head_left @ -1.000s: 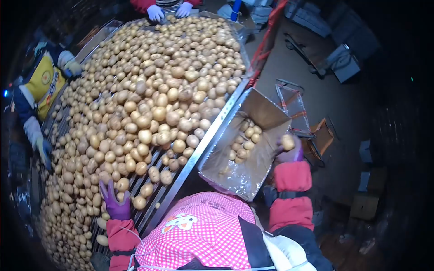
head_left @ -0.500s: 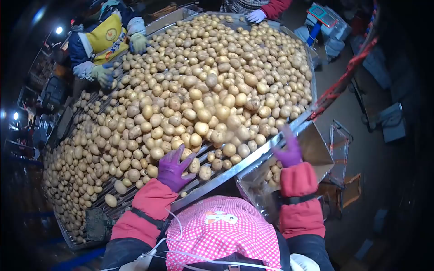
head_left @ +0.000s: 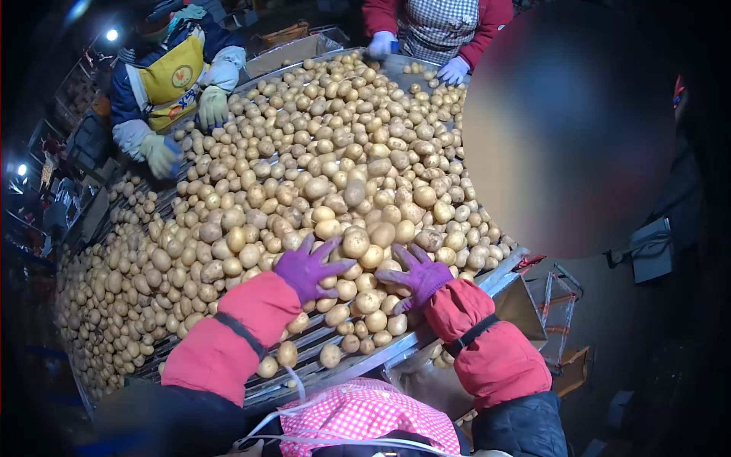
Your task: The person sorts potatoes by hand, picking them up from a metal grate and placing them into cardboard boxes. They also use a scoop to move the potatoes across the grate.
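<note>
Potatoes [head_left: 266,186] lie heaped over a slatted metal sorting table [head_left: 304,350]. My left hand [head_left: 308,270], in a purple glove, rests on the near side of the heap with its fingers spread. Opposite it, my right hand [head_left: 419,278], gloved the same way, also has its fingers apart against the potatoes. Several potatoes sit between the two hands, touched but not gripped. Below my right forearm, a lined box [head_left: 426,381] stands against the table's metal edge [head_left: 396,349], with some potatoes showing inside.
Across the table, a person's light-gloved hands [head_left: 160,156] are at the far left. Another person's pale-gloved hands [head_left: 454,70] are at the back edge. A wire-frame cart [head_left: 560,305] stands on the floor at right. A round blur hides the upper right.
My right hand has moved from above the box onto the potatoes. My left hand has reached further into the heap. The view has shifted, showing more of the person at the back.
</note>
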`<state>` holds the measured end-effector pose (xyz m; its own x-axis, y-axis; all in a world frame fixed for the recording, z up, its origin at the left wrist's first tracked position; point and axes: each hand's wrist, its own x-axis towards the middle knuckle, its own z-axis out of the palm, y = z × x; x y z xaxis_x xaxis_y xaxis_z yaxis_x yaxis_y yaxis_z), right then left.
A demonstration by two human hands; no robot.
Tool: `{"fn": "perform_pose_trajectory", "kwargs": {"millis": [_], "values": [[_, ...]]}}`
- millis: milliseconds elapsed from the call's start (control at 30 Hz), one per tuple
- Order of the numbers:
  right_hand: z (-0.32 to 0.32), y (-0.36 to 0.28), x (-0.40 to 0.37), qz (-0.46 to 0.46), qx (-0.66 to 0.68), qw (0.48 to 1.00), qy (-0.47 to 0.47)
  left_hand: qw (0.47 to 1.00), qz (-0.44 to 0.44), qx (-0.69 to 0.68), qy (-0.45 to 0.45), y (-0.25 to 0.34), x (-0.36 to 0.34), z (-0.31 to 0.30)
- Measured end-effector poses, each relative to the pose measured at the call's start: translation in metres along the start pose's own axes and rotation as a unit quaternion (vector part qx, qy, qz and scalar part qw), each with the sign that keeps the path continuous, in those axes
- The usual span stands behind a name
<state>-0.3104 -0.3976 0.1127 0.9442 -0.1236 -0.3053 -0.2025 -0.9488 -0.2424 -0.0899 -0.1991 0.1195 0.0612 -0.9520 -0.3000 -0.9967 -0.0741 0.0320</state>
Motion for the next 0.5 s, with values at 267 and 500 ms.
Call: {"fn": "perform_pose_trajectory", "kwargs": {"millis": [267, 500], "values": [[0.019, 0.086, 0.046, -0.079, 0.133, 0.977, 0.148, 0.997, 0.02, -0.002, 0.076, -0.036, 0.069, -0.003], [-0.038, 0.13, 0.115, 0.073, 0.014, 0.994, 0.082, 0.983, -0.084, 0.012, 0.164, -0.037, 0.155, -0.02]]}}
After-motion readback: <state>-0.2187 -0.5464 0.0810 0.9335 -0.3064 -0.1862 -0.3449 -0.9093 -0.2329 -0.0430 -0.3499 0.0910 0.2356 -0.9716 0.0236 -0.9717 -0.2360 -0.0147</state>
